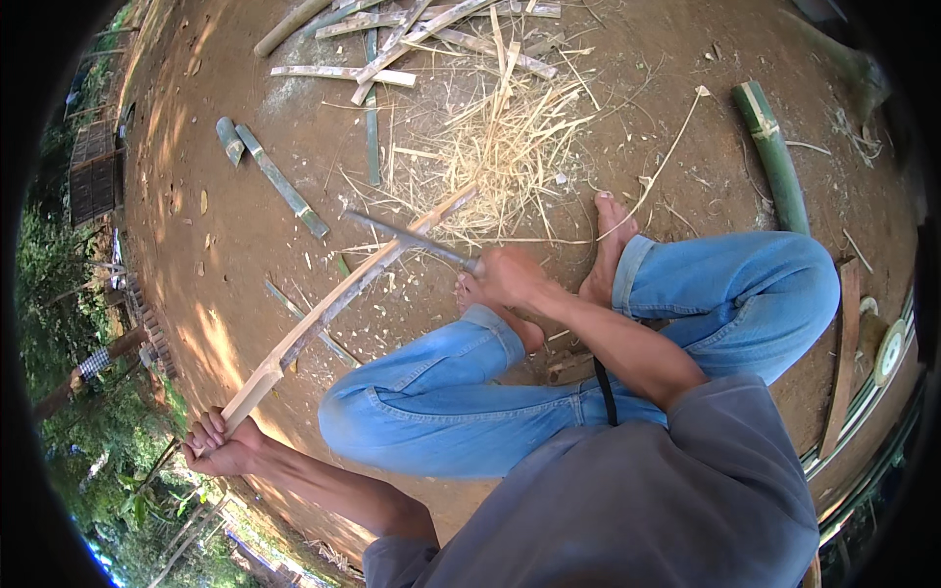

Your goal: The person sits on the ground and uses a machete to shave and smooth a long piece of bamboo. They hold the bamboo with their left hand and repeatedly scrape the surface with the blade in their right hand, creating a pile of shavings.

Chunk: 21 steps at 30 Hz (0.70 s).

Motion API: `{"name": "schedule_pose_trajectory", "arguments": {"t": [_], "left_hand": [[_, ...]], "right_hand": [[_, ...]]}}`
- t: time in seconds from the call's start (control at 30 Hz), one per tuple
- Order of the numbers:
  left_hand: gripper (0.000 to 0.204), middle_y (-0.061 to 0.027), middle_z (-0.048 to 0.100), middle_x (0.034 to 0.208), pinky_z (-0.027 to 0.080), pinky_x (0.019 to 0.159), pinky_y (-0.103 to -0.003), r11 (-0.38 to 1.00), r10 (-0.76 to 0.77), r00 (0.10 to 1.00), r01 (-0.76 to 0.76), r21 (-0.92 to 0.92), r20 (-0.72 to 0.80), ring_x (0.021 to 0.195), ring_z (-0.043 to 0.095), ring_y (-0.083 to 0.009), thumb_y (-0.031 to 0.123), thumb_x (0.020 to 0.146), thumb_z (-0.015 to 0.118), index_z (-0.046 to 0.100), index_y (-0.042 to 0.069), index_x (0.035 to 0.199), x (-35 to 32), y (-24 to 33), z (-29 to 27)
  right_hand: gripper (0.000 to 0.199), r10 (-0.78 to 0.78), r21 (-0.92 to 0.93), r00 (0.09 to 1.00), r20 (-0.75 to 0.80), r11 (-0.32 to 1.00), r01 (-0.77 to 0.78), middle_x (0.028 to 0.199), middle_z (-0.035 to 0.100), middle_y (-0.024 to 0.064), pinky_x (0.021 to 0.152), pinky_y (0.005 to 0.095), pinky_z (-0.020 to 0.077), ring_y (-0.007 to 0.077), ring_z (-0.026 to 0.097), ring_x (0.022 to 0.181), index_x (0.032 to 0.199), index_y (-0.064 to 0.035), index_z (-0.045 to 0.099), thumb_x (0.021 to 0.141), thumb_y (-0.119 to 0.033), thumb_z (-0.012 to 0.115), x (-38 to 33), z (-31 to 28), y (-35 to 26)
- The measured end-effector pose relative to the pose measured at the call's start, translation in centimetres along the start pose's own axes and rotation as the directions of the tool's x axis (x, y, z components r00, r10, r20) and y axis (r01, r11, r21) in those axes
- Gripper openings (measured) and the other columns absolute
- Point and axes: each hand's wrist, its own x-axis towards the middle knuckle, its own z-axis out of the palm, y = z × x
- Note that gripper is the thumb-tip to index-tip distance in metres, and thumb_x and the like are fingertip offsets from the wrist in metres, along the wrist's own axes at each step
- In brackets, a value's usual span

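My left hand (224, 447) is closed round the lower left end of a long split bamboo strip (323, 312). The strip slants up and right across the front of me, pale along one face, with a raised node partway along. In my right hand (508, 277), closed near my bare feet, is the handle of a long, narrow dark knife (412, 236). Its blade lies across the upper part of the strip and points left. Most of the handle is hidden by my fingers.
Beyond the strip lies a heap of pale shavings (515, 147), with split bamboo pieces (431, 39) piled behind. Short green bamboo lengths (279, 179) lie at left. A thick green bamboo pole (771, 157) lies at right, near a brown plank (841, 358) and a round disc (890, 353).
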Motion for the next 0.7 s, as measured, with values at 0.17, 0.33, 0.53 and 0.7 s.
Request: {"name": "schedule_pose_trajectory", "arguments": {"t": [0.17,0.33,0.53,0.7], "left_hand": [[0.033,0.0035,0.036,0.049,0.032,0.042,-0.025,1.000,0.019,0.999,-0.020,-0.012,-0.047,0.040,0.032,-0.0090,0.022,0.092,0.050,0.044,0.014,0.060,0.4,-1.3,0.1],[0.032,0.0033,0.036,0.049,0.033,0.042,-0.025,1.000,0.010,0.997,-0.010,-0.001,-0.078,0.040,0.032,-0.0097,0.022,0.089,0.055,0.044,0.014,0.060,0.9,0.0,-1.7],[0.029,0.0025,0.037,0.049,0.035,0.045,-0.026,0.996,-0.055,0.998,0.053,-0.065,-0.028,0.042,0.035,-0.0102,0.020,0.088,0.056,0.047,0.014,0.062,2.5,-0.8,-3.1],[0.026,0.0022,0.039,0.051,0.035,0.045,-0.026,1.000,0.002,0.995,-0.001,0.012,-0.098,0.043,0.036,-0.0105,0.020,0.087,0.056,0.046,0.013,0.064,2.6,-0.8,-2.4]], "right_hand": [[0.029,0.256,0.051,0.959,-0.124,0.967,-0.251,0.082,0.066,0.0304,0.076,0.0502,0.0520,0.0448,0.067,0.082,0.095,0.0016,0.068,0.081,-0.024,0.065,2.4,-1.3,7.0],[0.026,0.094,-0.107,0.995,-0.045,0.989,-0.099,0.084,0.066,0.0293,0.076,0.0502,0.0523,0.0429,0.067,0.083,0.091,0.0014,0.069,0.084,-0.023,0.062,1.1,-0.8,5.6],[0.028,0.335,-0.046,0.935,-0.112,0.939,-0.342,0.084,0.066,0.0303,0.076,0.0503,0.0521,0.0426,0.067,0.083,0.098,0.0019,0.068,0.090,-0.022,0.056,2.8,-1.7,11.5],[0.031,0.099,0.017,0.994,-0.037,0.995,-0.098,0.085,0.066,0.0290,0.076,0.0497,0.0521,0.0423,0.067,0.083,0.099,0.0049,0.065,0.088,-0.024,0.059,0.7,-0.2,2.5]]}}
